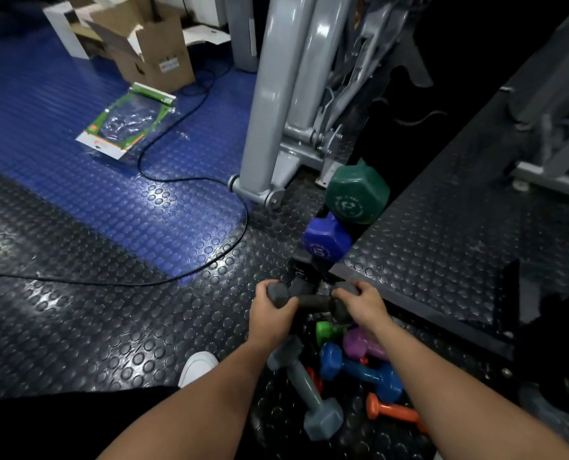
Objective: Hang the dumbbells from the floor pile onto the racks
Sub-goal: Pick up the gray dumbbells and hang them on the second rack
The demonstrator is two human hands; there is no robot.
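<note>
Dumbbells are split between the rack and the floor, so by the look of it the job is under way but far from finished. Two already hang on the black rack point(304, 260): a green dumbbell point(357, 195) at the far end and a purple-blue dumbbell point(326, 239) just nearer. A dark grey dumbbell point(309, 302) is held level just in front of the rack's nearest slot. The left hand point(273, 308) has its grip closed around the left head, and the right hand point(362, 302) grips the right head, fingers curled over it. Whether the handle already rests in the slot cannot be told; the hands cover it.

The floor pile point(349, 373) lies directly below the forearms: a grey-blue dumbbell point(309, 393), a blue dumbbell point(359, 370), an orange dumbbell point(392, 410), a lilac dumbbell point(362, 343), a light green dumbbell point(326, 332) and a red one mostly hidden. That leaves at least six to hang, probably on lower or other rungs not visible here.
</note>
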